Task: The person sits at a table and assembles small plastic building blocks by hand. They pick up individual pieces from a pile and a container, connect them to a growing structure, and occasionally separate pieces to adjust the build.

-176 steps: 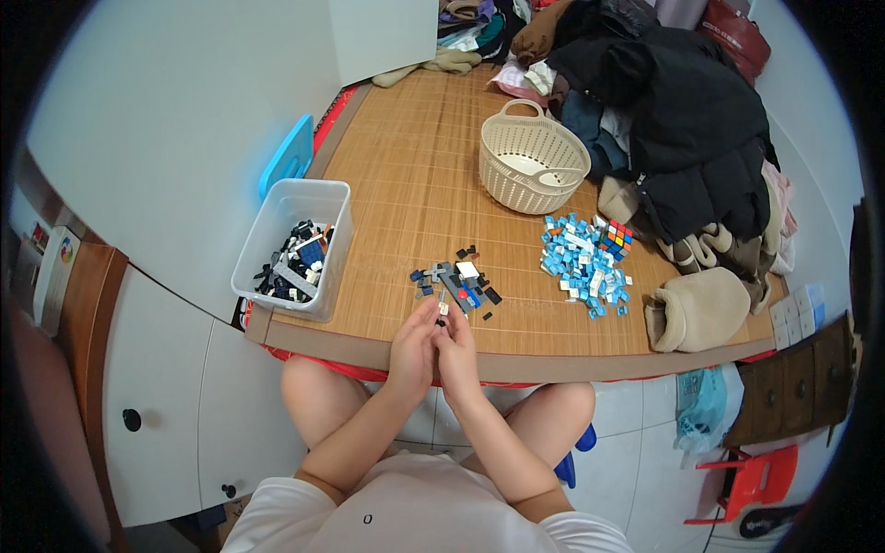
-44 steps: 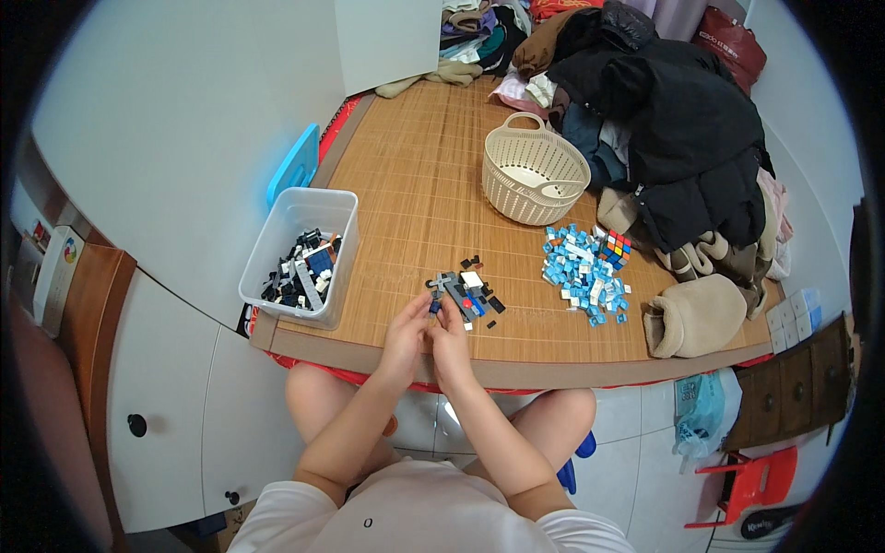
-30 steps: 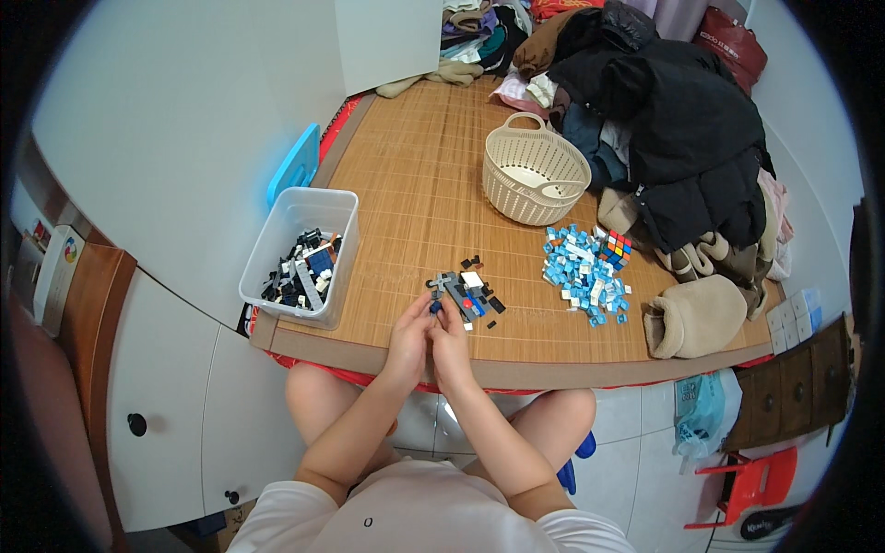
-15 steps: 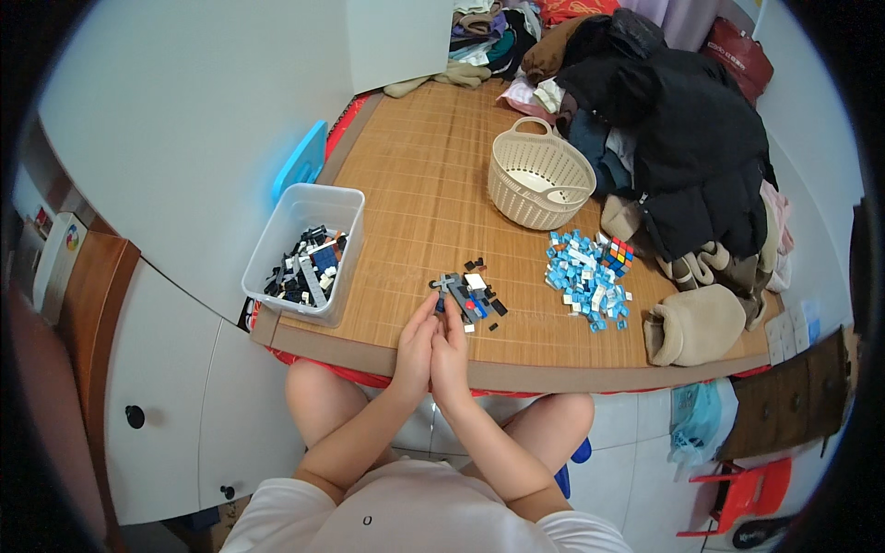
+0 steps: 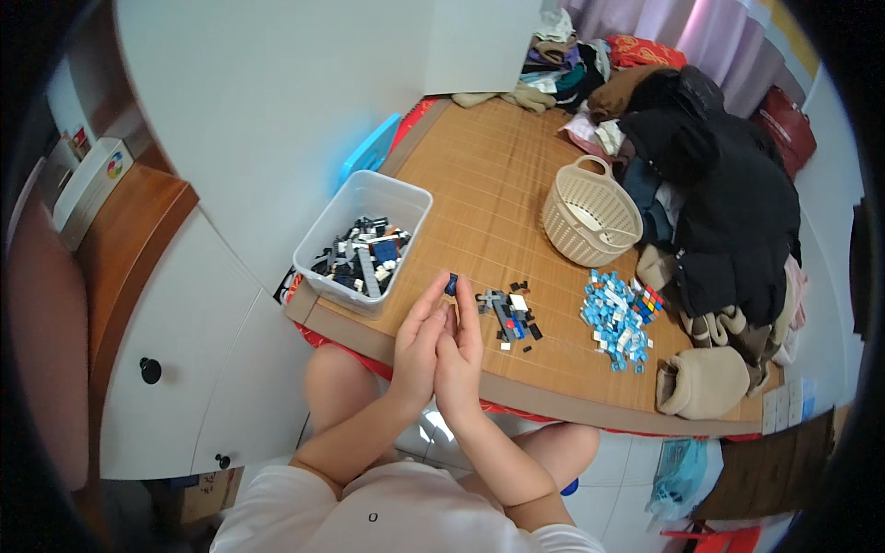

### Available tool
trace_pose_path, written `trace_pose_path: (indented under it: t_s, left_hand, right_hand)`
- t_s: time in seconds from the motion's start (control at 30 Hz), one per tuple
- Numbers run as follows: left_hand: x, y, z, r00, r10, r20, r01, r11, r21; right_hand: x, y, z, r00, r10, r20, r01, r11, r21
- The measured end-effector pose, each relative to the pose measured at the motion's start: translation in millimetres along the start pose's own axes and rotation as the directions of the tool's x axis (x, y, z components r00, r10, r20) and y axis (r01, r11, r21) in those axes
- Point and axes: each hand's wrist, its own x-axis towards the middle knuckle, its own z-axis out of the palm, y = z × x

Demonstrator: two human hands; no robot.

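Note:
A small dark blue toy brick piece sits between the fingertips of both hands. My left hand and my right hand are pressed together at the palms, fingers pointing away from me, the index tips pinching the piece from either side. Just right of my fingers, a small pile of grey, black, white and blue toy bricks, with one red bit, lies on the bamboo mat. To the left stands a clear plastic bin holding black, white, grey and blue bricks.
Light blue and white bricks are heaped at the right beside a puzzle cube. A beige basket stands behind them. Dark clothes are piled at the far right. Behind the bin leans a blue lid.
The view has turned to the left. My joined hands have moved away from the grey brick pile toward the bin, and the dark blue piece now shows plainly at the fingertips.

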Motion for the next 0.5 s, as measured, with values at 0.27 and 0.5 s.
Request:
trace_pose_path:
  t_s: [0.27, 0.5]
  left_hand:
    - [18, 42, -38, 0.979, 0.139, -0.152, -0.141, 0.990, -0.004]
    - [29, 58, -63, 0.917, 0.225, -0.330, -0.244, 0.970, -0.018]
  right_hand:
    - [21, 12, 57, 0.979, 0.070, 0.189, -0.078, 0.996, 0.035]
    - [37, 18, 86, 0.953, 0.106, 0.283, -0.142, 0.984, 0.110]
